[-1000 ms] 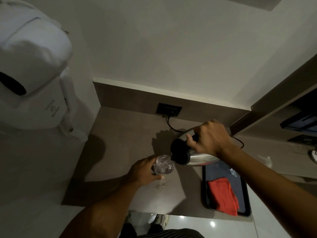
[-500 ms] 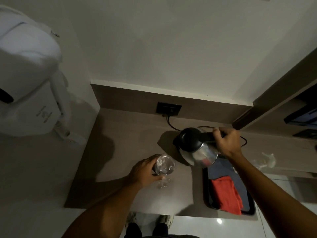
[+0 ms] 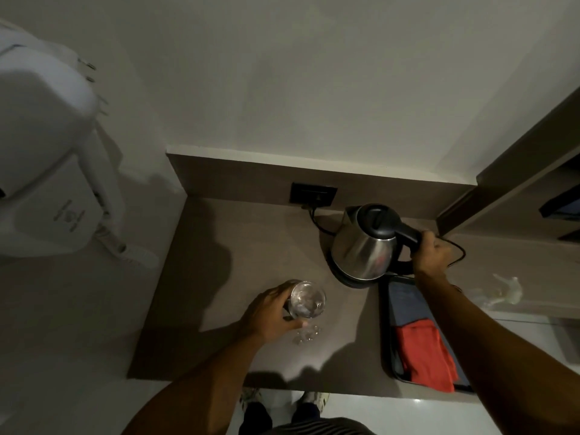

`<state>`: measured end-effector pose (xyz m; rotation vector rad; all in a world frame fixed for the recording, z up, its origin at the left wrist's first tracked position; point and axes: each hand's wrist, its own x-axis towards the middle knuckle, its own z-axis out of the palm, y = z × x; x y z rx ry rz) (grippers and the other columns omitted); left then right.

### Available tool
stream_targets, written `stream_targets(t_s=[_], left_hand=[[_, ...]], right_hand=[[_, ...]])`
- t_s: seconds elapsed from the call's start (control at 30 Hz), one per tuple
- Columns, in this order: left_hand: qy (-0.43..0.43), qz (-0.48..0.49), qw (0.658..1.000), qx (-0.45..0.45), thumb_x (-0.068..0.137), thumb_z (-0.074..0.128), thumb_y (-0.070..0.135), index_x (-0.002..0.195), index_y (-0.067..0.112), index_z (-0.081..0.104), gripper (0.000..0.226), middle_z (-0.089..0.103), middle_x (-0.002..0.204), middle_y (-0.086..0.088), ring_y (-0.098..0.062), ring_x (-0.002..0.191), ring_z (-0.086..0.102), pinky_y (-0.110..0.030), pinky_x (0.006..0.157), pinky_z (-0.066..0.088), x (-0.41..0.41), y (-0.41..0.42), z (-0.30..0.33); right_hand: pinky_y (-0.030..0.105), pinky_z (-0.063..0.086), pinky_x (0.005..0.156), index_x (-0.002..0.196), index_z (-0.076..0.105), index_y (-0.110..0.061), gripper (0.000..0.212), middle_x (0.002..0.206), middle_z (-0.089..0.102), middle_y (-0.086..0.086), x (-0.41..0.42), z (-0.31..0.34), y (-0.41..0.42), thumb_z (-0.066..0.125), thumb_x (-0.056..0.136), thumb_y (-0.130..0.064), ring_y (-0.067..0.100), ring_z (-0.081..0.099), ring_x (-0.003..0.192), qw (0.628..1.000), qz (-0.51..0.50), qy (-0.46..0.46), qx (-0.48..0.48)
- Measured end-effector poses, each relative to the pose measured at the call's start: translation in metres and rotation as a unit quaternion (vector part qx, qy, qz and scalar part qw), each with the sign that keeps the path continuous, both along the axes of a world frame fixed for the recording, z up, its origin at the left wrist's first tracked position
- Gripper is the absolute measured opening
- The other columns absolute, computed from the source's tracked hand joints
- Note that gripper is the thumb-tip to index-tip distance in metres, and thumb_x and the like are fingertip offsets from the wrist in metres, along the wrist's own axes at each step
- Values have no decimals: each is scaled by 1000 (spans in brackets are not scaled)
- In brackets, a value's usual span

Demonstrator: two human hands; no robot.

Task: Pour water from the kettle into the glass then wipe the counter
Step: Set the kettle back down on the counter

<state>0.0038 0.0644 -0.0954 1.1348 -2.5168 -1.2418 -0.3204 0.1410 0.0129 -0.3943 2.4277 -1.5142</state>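
A steel kettle (image 3: 361, 246) with a black lid stands upright on its black base at the back of the brown counter (image 3: 238, 246). My right hand (image 3: 431, 251) grips its black handle. A clear stemmed glass (image 3: 307, 299) with water in it stands upright near the counter's middle. My left hand (image 3: 270, 312) wraps around the bowl of the glass from the left. A red cloth (image 3: 425, 353) lies folded in a black tray (image 3: 384, 324) at the front right.
A black wall socket (image 3: 313, 193) with the kettle's cord sits on the backsplash. A white wall-mounted appliance (image 3: 47, 158) hangs at the left. A crumpled clear wrapper (image 3: 502, 291) lies on the lower surface at the right, under a shelf unit (image 3: 514, 183).
My right hand has swung the kettle from tilted over the glass back to upright and set it on its base at the back. My left hand has stayed on the glass.
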Motion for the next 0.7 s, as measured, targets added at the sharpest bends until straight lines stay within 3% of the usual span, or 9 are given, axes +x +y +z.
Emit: stream_targets(t_s=[0.07,0.13,0.33,0.43,0.57,0.7], left_hand=[[0,0,1000,3,57,72,72,139,48,37,93,62,130,16,-2,105,60,-28,90,54,0,0,0],[-2,3,1000,3,58,74,71,140,47,38,93,61,132,14,-3,109,58,-28,92,52,-1,0,-1],[-11,12,1000,-6,59,80,64,140,47,37,93,62,129,16,4,98,55,-22,88,49,0,1,-3],[-14,7,1000,-5,60,78,66,141,47,36,93,61,131,16,3,101,56,-24,90,51,-1,1,-2],[-15,5,1000,-7,60,77,67,142,46,36,94,60,134,15,-3,109,58,-30,92,53,0,1,-3],[-20,5,1000,-13,59,75,70,142,45,37,95,60,134,13,-7,111,58,-31,93,52,-1,1,-3]], right_hand=[[22,37,42,84,65,10,38,66,53,14,2,-2,2,45,96,-21,19,43,51,1000,15,-8,14],[14,31,36,84,64,12,39,69,53,16,1,-3,4,45,97,-19,21,41,52,1000,17,0,11],[13,29,36,64,54,-6,36,61,49,9,-1,-8,10,41,95,-20,2,42,41,1000,22,16,-12],[16,35,43,62,51,-12,36,59,48,6,-8,-16,17,38,92,-27,0,45,42,999,46,17,-20],[27,39,57,61,57,-16,43,63,57,8,-23,-21,17,38,90,-42,14,52,55,1000,22,-3,17],[26,36,50,58,56,-17,46,58,54,6,-34,-16,6,37,93,-39,6,49,46,998,58,19,-1]])
